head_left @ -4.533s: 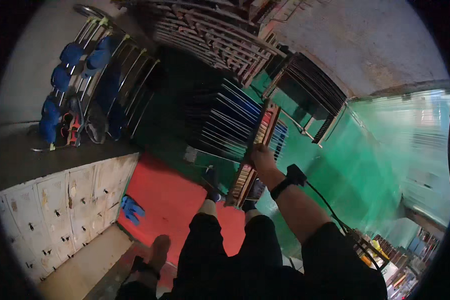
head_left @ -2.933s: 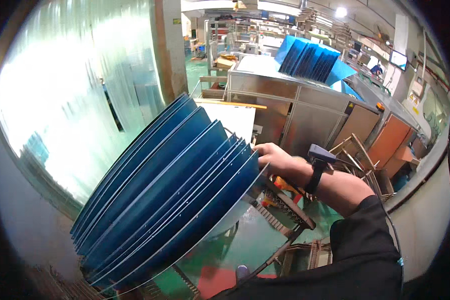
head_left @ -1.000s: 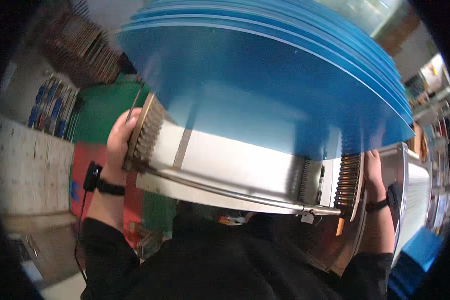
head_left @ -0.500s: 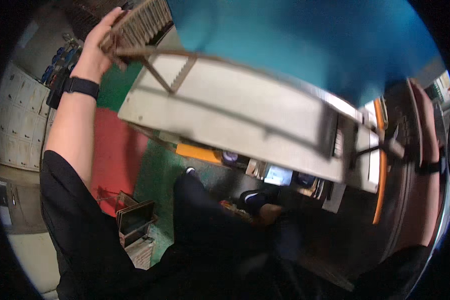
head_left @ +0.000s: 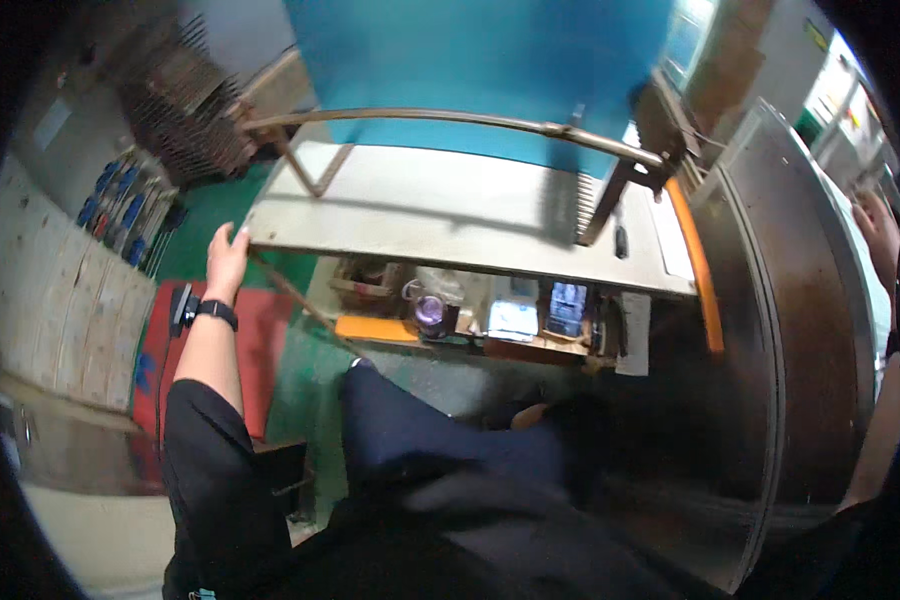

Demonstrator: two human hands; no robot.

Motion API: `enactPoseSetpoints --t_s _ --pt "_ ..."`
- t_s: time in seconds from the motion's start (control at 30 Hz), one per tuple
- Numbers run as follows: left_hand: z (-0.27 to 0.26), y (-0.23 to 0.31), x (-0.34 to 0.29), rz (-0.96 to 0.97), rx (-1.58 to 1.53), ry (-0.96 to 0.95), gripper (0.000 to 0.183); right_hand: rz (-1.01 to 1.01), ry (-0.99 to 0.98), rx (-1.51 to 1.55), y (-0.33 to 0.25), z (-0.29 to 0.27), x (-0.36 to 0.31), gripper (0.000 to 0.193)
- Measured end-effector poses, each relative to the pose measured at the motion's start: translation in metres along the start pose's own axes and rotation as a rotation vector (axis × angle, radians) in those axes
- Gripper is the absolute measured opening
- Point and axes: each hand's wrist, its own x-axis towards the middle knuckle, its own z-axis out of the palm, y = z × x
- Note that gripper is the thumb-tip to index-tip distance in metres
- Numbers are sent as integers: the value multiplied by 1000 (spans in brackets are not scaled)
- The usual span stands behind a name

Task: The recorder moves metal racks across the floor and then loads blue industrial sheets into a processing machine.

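On the white work table (head_left: 400, 215) stands a metal rack (head_left: 460, 120), with a long bar along its top and notched toothed bars at both ends. My left hand (head_left: 227, 262) is at the table's left corner, with its fingers apart and nothing in them; whether it touches the edge is hard to make out. My right hand (head_left: 878, 235) is raised at the far right rim, beside a pale panel edge (head_left: 840, 200). Its fingers are small and blurred there, so what they grip, if anything, does not show.
Beyond the table hangs a large blue sheet (head_left: 470, 60). A shelf under the tabletop holds a purple round container (head_left: 430, 312) and a lit phone (head_left: 567, 305). Stacked racks (head_left: 185, 105) stand far left, above a red mat (head_left: 265, 340). A dark metal cabinet (head_left: 795, 230) is at right.
My left hand has let go of the rack's left end and come down to the table corner. The view has shifted, and the rack now stands on the table.
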Motion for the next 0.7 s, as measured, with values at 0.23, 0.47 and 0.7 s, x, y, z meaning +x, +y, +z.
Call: enactPoseSetpoints --t_s 0.23,0.47,0.7 --pt "68 -25 11 -139 -296 104 53 81 -152 231 -94 25 -36 66" --pt "66 -39 21 -226 -484 47 57 17 -187 251 -84 27 -26 61" --pt "57 0 -2 -333 -691 59 55 89 -206 301 -100 29 -26 59"
